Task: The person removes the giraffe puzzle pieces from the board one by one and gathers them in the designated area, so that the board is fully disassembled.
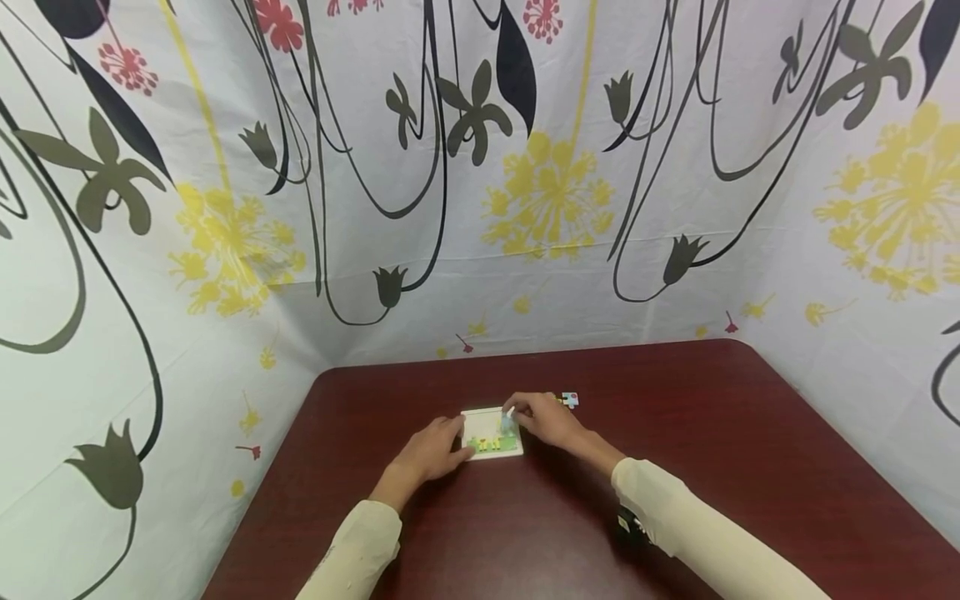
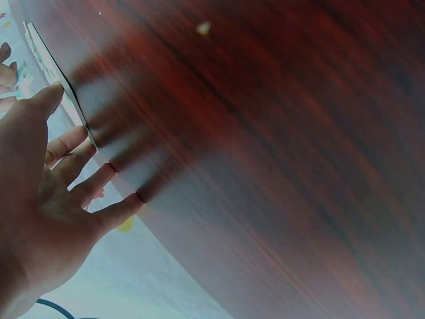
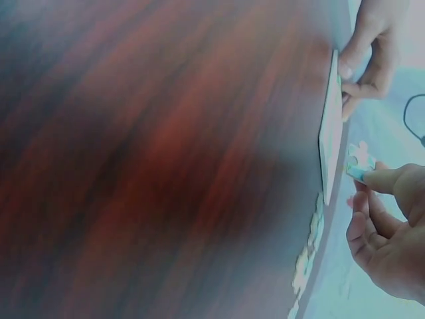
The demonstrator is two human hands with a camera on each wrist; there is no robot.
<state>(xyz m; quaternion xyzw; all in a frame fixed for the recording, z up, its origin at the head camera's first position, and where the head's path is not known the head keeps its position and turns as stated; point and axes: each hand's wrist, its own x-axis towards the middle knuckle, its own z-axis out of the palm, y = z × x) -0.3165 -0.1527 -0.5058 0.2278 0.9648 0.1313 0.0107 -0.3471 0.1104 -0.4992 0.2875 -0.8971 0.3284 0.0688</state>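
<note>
Pinching a pale, blue-marked piece [image 3: 358,166] between the thumb and forefinger of the right hand [image 1: 551,419], with the other fingers [image 3: 358,242] loosely curled. Holding it just above the right end of the board [image 1: 480,423]. Touching the board's left end with the left hand [image 1: 433,450], laying the thumb at the near corner and reaching the forefinger toward the far one; spreading the remaining fingers nearly straight, released. Note green and yellow print [image 1: 487,445] along the board's near side, and white toward the far left. Just beyond the right hand and partly hidden by it, see loose pieces [image 1: 572,400], lying flat near the board's right end. Resting, like the board, on a dark red worktop [image 1: 487,542]. Wearing pale sleeves [image 1: 705,517] on both arms, with a dark device [image 1: 630,523] at the right cuff. Surrounded behind and at both sides by flower-printed cloth [image 1: 540,300].
</note>
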